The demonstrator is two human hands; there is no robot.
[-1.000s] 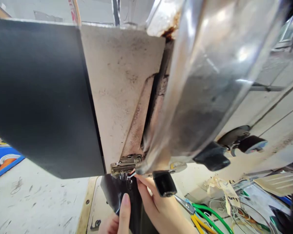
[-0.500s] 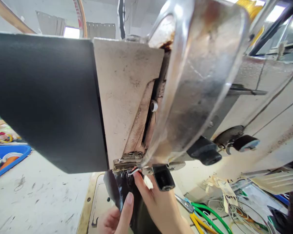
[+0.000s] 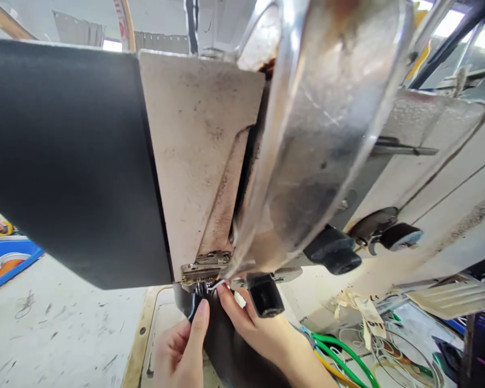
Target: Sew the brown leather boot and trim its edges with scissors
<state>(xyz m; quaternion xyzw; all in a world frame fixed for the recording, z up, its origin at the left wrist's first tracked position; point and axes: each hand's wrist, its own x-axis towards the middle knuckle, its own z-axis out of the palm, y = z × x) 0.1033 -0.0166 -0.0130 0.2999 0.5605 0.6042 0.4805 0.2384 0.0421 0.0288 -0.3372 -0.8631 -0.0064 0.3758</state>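
**Feeding glossy black material under the presser foot**

The left hand [image 3: 181,350] pinched the near edge of the glossy black strip of material [image 3: 226,345], thumb raised and fingers curled around it. The right hand [image 3: 254,334] lay flat on the strip, its index fingertip touching the white thread end just beside the metal presser foot [image 3: 204,267] of the worn cream sewing machine [image 3: 202,145].

The strip lay on the machine bed, its far end tucked beneath the foot. Doing this well seemingly called for keeping both fingertips clear of the needle line, holding the strip flat and taut, and guiding rather than pulling. Green-handled pliers [image 3: 339,355] lay on the scuffed white table [image 3: 56,328], to the right.
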